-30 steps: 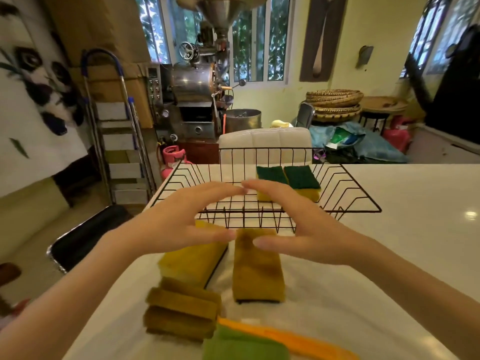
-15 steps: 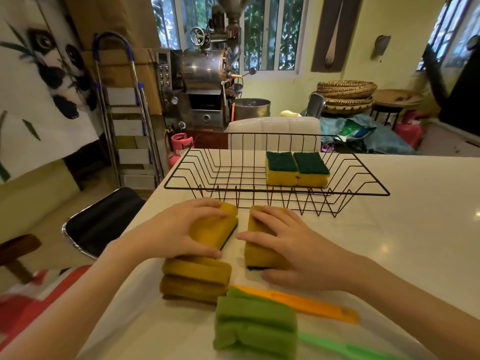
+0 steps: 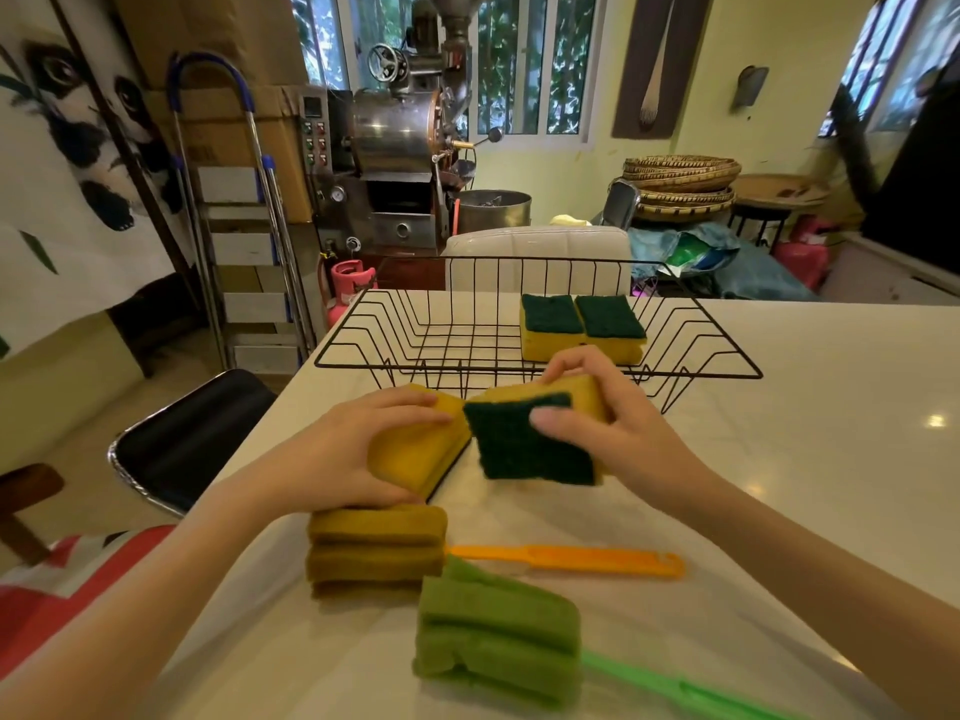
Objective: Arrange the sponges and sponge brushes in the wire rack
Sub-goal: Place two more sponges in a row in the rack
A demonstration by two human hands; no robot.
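Observation:
A black wire rack [image 3: 363,350] stands on the white table, with two yellow sponges [image 3: 582,324] lying green pad up in its right half. In front of the rack my left hand [image 3: 332,459] grips a yellow sponge [image 3: 415,449], yellow side up. My right hand [image 3: 618,433] holds another sponge [image 3: 530,444] lifted and tilted, its dark green pad facing me. Nearer to me lie an orange-handled sponge brush [image 3: 374,548] with a brownish head and a green sponge brush [image 3: 498,631].
A black chair [image 3: 182,444] stands left of the table, a white chair back [image 3: 540,252] behind the rack. Bare white tabletop [image 3: 831,433] stretches to the right. A stepladder, a metal machine and stacked baskets stand further back.
Both hands came down from the rack onto the two sponges and closed on them. The right hand has lifted and turned its sponge green side toward me.

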